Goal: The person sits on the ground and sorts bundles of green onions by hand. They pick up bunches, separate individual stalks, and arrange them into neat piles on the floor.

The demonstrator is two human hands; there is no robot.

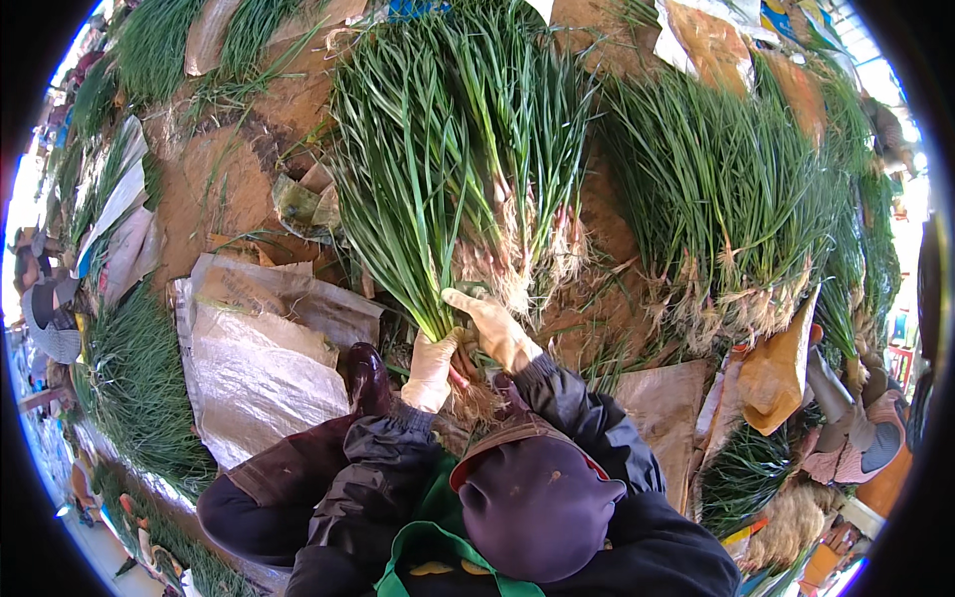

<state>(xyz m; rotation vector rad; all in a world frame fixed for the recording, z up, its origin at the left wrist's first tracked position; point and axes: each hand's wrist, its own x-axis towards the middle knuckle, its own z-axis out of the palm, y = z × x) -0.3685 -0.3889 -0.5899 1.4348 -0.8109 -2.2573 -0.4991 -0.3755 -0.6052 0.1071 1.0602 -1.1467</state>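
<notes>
My left hand [430, 372], in a pale glove, is closed around the base of a bunch of green onions [427, 287], its leaves pointing up and away from me and its roots hanging toward my lap. Close to the right of that bunch is my right hand [496, 328], also gloved, with thumb or a finger stretched toward the stems; whether it grips any stalk I cannot tell. A large pile of green onions [533, 160] with pale roots lies just beyond both hands.
Woven plastic sacks [261, 373] lie on the ground at the left, and another sack [664, 418] at the right. A further pile of green onions [731, 194] stands at the right, with more at the left [142, 380]. Another person [858, 440] sits at the far right, another [52, 321] at the far left.
</notes>
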